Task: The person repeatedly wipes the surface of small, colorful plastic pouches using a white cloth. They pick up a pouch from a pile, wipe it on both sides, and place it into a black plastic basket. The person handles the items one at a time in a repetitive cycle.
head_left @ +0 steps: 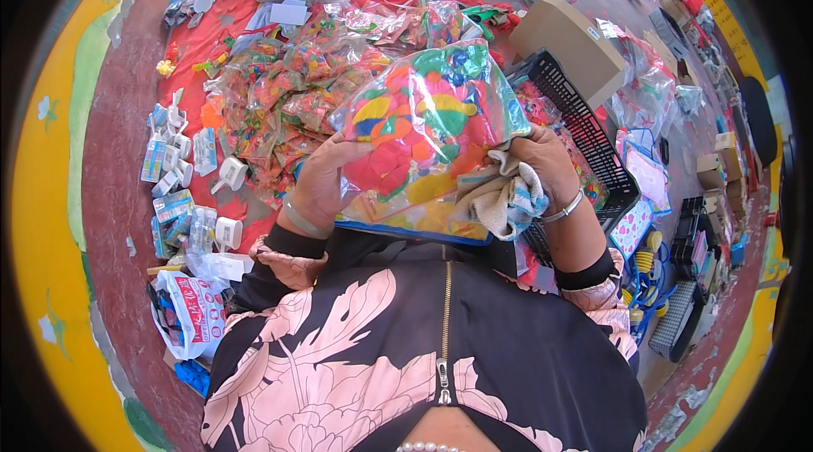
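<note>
A clear plastic bag (428, 126) full of bright coloured pieces is held up in front of me, between both hands. My left hand (322, 185) grips its left edge. My right hand (546, 166) grips the right edge and also clutches a crumpled grey and blue cloth (500, 198) against the bag. A bangle shows on each wrist.
A heap of small colourful packets (279, 96) lies on a red sheet ahead. White and blue small boxes (182, 164) are spread at the left. A black plastic crate (584, 126) stands at the right, a cardboard box (572, 41) behind it. A printed white bag (190, 312) lies lower left.
</note>
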A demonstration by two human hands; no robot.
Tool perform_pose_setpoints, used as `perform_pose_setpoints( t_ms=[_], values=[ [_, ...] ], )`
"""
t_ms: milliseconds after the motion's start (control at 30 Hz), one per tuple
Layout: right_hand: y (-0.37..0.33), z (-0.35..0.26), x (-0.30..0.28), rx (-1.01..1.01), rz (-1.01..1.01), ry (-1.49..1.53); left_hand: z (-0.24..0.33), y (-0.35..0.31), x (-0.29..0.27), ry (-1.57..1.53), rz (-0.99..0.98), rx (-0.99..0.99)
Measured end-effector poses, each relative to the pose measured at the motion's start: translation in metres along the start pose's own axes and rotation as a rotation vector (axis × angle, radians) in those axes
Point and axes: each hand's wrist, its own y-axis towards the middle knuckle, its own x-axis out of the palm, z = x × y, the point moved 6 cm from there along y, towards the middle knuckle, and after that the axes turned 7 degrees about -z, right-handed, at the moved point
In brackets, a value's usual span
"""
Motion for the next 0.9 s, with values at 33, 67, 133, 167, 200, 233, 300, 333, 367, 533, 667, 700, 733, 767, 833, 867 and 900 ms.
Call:
perform_pose_setpoints(
  t_ms=[33,67,133,167,200,233,300,333,367,533,667,700,733,767,833,867,900],
  values=[
    [0.001,-0.001,0.0,-0.011,-0.015,0.037,0.002,0.0,0.008,0.005,-0.03,0.021],
    [0.002,-0.001,0.001,-0.021,-0.031,0.077,0.005,-0.001,0.014,0.021,-0.034,0.049],
    [0.002,-0.003,0.002,-0.009,0.011,0.016,0.01,-0.003,0.023,0.053,-0.043,0.106],
    [0.001,-0.005,0.005,-0.007,0.018,-0.012,0.009,-0.004,0.02,0.035,-0.053,0.109],
    [0.001,-0.005,0.006,-0.005,0.025,-0.041,0.007,-0.005,0.013,0.017,-0.062,0.112],
    [0.0,-0.002,0.007,0.009,0.018,-0.046,0.006,-0.007,0.009,-0.001,-0.071,0.116],
    [0.001,-0.002,0.003,-0.024,0.003,-0.066,0.011,-0.011,0.014,0.073,-0.08,0.171],
    [0.001,-0.004,0.001,-0.04,-0.005,-0.076,0.014,-0.013,0.015,0.113,-0.06,0.203],
    [0.0,-0.005,0.0,-0.032,0.0,-0.114,0.018,-0.014,0.016,0.153,-0.038,0.235],
    [-0.007,-0.011,-0.004,0.061,-0.052,-0.276,0.034,-0.016,-0.001,0.418,0.091,0.317],
    [-0.014,-0.004,-0.007,0.169,-0.096,-0.335,0.034,-0.018,-0.014,0.507,0.179,0.268],
    [-0.014,0.001,-0.01,0.151,-0.128,-0.316,0.032,-0.018,-0.024,0.562,0.206,0.263],
    [-0.014,0.006,-0.012,0.153,-0.125,-0.343,0.03,-0.017,-0.033,0.616,0.234,0.257],
    [-0.015,0.01,-0.013,0.155,-0.126,-0.371,0.027,-0.017,-0.042,0.642,0.291,0.252],
    [-0.014,0.019,-0.018,0.181,-0.123,-0.449,0.023,-0.015,-0.06,0.694,0.405,0.24],
    [-0.014,0.026,-0.024,0.204,-0.115,-0.454,0.02,-0.012,-0.069,0.693,0.42,0.226],
    [-0.013,0.036,-0.031,0.225,-0.118,-0.461,0.018,-0.013,-0.078,0.694,0.443,0.22]
  ],
)
